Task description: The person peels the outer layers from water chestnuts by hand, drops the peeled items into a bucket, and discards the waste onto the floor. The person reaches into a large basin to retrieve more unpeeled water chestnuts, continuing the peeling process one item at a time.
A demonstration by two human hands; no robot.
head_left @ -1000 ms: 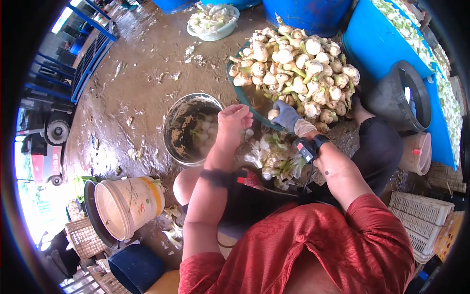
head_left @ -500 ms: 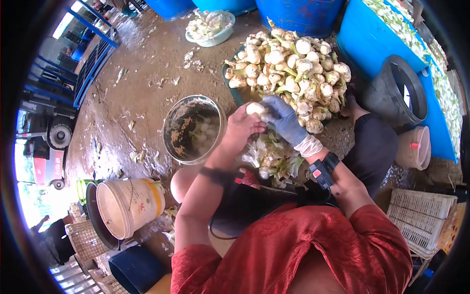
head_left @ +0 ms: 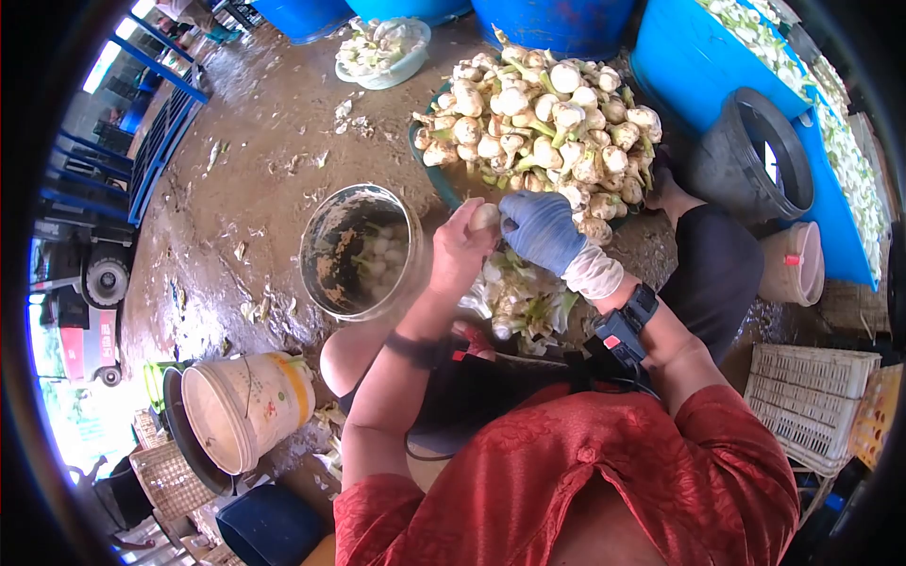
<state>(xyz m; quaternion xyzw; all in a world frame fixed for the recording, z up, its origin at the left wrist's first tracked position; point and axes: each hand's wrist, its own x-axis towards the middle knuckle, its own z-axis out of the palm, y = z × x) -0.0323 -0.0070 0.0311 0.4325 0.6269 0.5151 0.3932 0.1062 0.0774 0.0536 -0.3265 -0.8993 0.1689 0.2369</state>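
Observation:
In my bare left hand point(head_left: 460, 247) I hold a pale, rounded garlic bulb point(head_left: 485, 217), its fingers wrapped round it. Right beside it is my right hand point(head_left: 543, 231), in a blue glove over a white cuff. The gloved fingers are curled closed near the bulb; what they grip is hidden. Below both hands lies a pile of peeled leaves and trimmings point(head_left: 524, 300). Just beyond is a large heap of garlic bulbs point(head_left: 557, 123) with stems and soil on them, in a green tub point(head_left: 429, 172). To the left, a metal pot point(head_left: 314, 274) holds several pale bulbs point(head_left: 385, 259).
A pale basin point(head_left: 411, 68) of peelings stands at the back, near a blue barrel point(head_left: 557, 28). On the right are a black bucket point(head_left: 708, 170), a pinkish bucket point(head_left: 783, 264) and a white crate point(head_left: 802, 401). A cream bucket point(head_left: 269, 401) lies at left on wet, littered ground.
My gloved right hand has turned, with its back now facing up and its fingers curled closer to the bulb. The left hand still holds the bulb. The whole view has shifted slightly.

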